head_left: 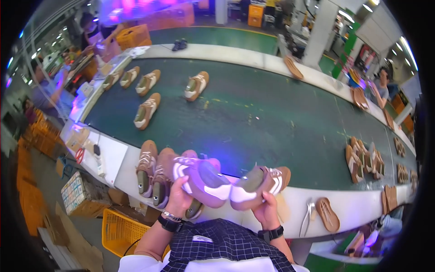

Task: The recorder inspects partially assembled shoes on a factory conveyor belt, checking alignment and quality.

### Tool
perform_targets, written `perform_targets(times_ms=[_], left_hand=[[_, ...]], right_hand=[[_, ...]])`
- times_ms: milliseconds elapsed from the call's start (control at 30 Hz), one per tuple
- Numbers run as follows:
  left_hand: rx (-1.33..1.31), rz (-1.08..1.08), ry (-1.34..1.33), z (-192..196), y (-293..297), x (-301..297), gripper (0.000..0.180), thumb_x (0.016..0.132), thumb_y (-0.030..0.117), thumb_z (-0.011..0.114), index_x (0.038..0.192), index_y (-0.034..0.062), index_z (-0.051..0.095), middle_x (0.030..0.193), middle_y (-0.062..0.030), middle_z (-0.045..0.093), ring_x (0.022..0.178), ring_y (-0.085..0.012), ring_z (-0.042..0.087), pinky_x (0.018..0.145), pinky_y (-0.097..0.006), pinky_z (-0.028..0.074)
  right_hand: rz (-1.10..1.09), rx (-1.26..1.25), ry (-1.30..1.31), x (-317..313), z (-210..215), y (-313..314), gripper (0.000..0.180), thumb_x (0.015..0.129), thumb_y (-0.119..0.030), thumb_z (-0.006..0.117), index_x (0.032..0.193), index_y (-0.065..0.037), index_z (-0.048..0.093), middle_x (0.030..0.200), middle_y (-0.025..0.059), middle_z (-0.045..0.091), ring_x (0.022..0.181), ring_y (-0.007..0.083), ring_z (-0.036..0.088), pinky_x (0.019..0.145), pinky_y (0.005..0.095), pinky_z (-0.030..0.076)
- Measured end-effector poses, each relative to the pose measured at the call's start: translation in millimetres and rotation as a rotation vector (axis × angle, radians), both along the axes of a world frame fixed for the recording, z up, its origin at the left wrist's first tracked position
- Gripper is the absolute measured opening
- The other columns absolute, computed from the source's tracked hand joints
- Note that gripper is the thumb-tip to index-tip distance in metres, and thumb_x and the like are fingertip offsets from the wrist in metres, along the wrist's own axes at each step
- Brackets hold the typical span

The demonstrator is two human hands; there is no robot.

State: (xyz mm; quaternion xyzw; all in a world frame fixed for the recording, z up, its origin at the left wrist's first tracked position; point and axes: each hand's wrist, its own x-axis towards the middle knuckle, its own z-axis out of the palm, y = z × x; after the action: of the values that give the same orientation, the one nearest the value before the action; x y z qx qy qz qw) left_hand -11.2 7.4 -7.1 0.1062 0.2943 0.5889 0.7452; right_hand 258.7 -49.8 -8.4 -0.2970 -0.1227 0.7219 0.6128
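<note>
My left hand (181, 196) is closed on a brown and white sneaker (211, 196), its heel turned toward the middle. My right hand (267, 211) grips a second sneaker (244, 195) of the same kind, with white stripes on its side and a dark green lining. The two heels nearly meet in front of me, above the white table edge. Beside my left hand stand several brown sneakers (146, 170) with laces, some partly hidden behind the held one. To the right of my right hand lie metal pincers (306, 219) and a brown shoe sole (327, 215).
A wide green conveyor belt (272, 136) runs beyond my hands. Several sneakers (196, 86) sit on its far left, and more shoes (362, 158) cluster at the right. A yellow basket (118, 231) stands below left, near a carton (84, 195). A person (383, 86) works at the far right.
</note>
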Motion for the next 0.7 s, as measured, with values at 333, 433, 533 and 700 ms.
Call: perform_targets(times_ms=[333,433,533,700], left_hand=[[-0.067,0.291,0.157,-36.2,197.7,-112.8,0.06,0.096,0.049,0.035,0.135,0.0025,0.037,0.123,-0.0182,0.053,0.107,-0.0333,0.056,0.088,-0.043,0.049],[0.037,0.124,1.027,-34.1,170.2,-101.0,0.082,0.092,0.047,0.047,0.145,-0.001,0.007,0.152,-0.015,0.011,0.139,-0.0318,0.016,0.105,-0.052,0.03],[-0.01,0.266,0.87,-23.9,136.9,-74.7,0.07,0.091,0.031,0.054,0.141,-0.0066,0.023,0.141,-0.0222,0.035,0.132,-0.0287,0.033,0.106,-0.036,0.03],[0.207,0.291,1.335,-27.8,50.1,-68.6,0.048,0.083,0.017,0.061,0.123,-0.0059,0.046,0.129,-0.0212,0.047,0.121,-0.0312,0.045,0.103,-0.036,0.034]], right_hand=[[0.105,-0.198,0.174,6.4,-57.7,-10.1,0.058,0.087,-0.042,0.041,0.127,-0.001,0.045,0.115,0.0201,0.054,0.096,0.0315,0.057,0.08,0.0447,0.049],[-0.045,-0.382,0.294,21.3,-59.5,-8.8,0.063,0.086,-0.05,0.035,0.122,0.0,0.048,0.103,0.0187,0.057,0.083,0.0298,0.056,0.066,0.0398,0.047],[-0.135,-0.365,0.292,28.2,-63.4,-9.2,0.065,0.087,-0.054,0.035,0.123,-0.002,0.049,0.104,0.0189,0.057,0.083,0.0299,0.057,0.065,0.0393,0.048],[-0.107,-0.329,0.277,31.0,-77.8,-0.7,0.067,0.083,-0.052,0.045,0.125,0.0,0.045,0.108,0.0203,0.055,0.088,0.0296,0.057,0.067,0.0382,0.05]])
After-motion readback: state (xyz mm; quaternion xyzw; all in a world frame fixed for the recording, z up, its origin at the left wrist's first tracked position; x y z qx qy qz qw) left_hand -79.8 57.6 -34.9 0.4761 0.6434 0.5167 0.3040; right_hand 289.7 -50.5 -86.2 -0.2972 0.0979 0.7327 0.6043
